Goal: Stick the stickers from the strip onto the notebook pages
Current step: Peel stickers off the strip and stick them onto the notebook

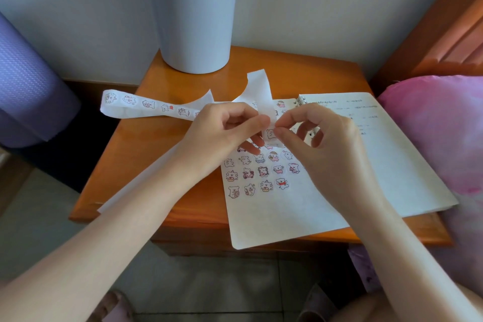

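An open ring-bound notebook (379,165) lies on the orange wooden nightstand (156,154). Its left page (274,212) carries several rows of small cartoon bear stickers. A long white sticker strip (146,107) trails to the left over the nightstand, and its bare backing end curls up behind my hands. My left hand (222,128) grips the strip above the page. My right hand (313,136) pinches a bear sticker (271,134) at the strip's edge, just above the sticker rows. The top rows of stickers are partly hidden by my fingers.
A grey plastic bin (193,18) stands at the back of the nightstand against the wall. A purple rolled mat (26,86) leans at the left. A pink pillow (439,133) and a wooden headboard (444,29) lie at the right. Tiled floor below.
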Tool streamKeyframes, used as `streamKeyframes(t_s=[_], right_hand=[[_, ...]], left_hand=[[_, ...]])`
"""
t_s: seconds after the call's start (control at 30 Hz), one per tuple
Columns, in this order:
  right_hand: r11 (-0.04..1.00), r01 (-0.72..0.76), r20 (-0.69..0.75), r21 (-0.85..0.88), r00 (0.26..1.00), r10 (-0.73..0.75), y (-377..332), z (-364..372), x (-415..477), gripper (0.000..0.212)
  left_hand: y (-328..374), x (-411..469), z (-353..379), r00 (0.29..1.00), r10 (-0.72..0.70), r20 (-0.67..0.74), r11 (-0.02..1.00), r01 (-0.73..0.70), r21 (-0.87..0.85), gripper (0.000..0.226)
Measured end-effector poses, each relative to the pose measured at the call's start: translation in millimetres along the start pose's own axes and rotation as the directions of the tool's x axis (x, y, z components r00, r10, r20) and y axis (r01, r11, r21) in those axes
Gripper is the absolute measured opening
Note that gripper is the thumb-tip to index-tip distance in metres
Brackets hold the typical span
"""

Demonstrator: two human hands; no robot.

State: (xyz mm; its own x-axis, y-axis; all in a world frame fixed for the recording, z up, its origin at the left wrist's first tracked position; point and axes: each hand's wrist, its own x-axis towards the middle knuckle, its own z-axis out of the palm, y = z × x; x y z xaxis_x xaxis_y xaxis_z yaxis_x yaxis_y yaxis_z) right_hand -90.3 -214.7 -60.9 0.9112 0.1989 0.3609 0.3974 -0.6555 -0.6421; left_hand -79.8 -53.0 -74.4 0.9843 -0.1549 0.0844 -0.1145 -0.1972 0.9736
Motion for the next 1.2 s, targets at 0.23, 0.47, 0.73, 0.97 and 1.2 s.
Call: streamKeyframes(t_s=[0.23,0.47,0.73,0.97,1.2], right_hand=[[0.998,-0.005,0.047,-0.066,0.999,0.008,-2,-5,-3,0.006],[0.963,-0.27,0.381,0.006,0.891,0.247,2,-40,-2,0.001],[0.906,-0.412,0.462,-0.095,0.788,0.407,2,-41,-2,0.006],[0.899,-0.418,0.441,-0.129,0.788,0.429,3,-38,-2,0.007],[0.898,-0.414,0.451,-0.151,0.779,0.435,4,-37,-3,0.007]], left_hand=[[-1,1,-1,0.999,-0.031,0.016,0.999,0.031,0.008,0.012],[-2,0,-2,0.999,-0.049,0.014,0.998,0.049,0.047,0.016],[-2,-1,-2,0.998,-0.06,0.017,0.994,0.058,0.095,0.018],[-1,-2,-3,0.998,-0.065,0.023,0.993,0.063,0.102,0.018],[0,-2,-2,0.997,-0.071,0.025,0.991,0.067,0.117,0.017]])
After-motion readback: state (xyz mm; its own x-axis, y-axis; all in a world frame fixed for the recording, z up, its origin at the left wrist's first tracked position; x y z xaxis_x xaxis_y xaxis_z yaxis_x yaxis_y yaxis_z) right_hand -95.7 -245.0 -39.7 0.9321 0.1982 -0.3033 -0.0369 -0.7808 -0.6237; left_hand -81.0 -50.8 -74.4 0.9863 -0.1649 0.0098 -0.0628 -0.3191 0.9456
